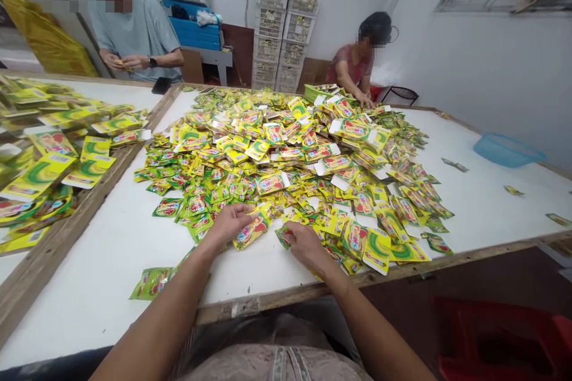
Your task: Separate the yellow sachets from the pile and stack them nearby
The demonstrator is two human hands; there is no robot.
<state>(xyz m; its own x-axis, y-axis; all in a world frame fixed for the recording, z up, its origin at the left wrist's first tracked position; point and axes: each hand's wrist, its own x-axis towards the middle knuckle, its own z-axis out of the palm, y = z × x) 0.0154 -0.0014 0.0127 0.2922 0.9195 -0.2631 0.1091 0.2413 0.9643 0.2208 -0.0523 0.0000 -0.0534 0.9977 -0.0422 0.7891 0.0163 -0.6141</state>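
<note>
My left hand point(230, 226) grips a flat yellow-and-green box point(254, 227) with red print, held just above the white tabletop point(250, 277). Close by on the right, my right hand point(306, 244) pinches a small green packet point(282, 237) between thumb and fingers. Beyond both hands spreads a large heap of yellow boxes point(272, 181) mixed with small green and yellow packets point(196, 205); some box ends stand open with white flaps. Under my left forearm lie a few green packets point(152, 281), partly hidden by the arm.
A wooden rail point(89, 208) divides off more yellow boxes point(49, 175) at left. Two people sit across the table, one holding something small, one reaching by a green basket point(315, 93). A blue basin point(508, 150) sits at right. White crates point(273, 24) are stacked behind; a red stool point(496, 339) stands below.
</note>
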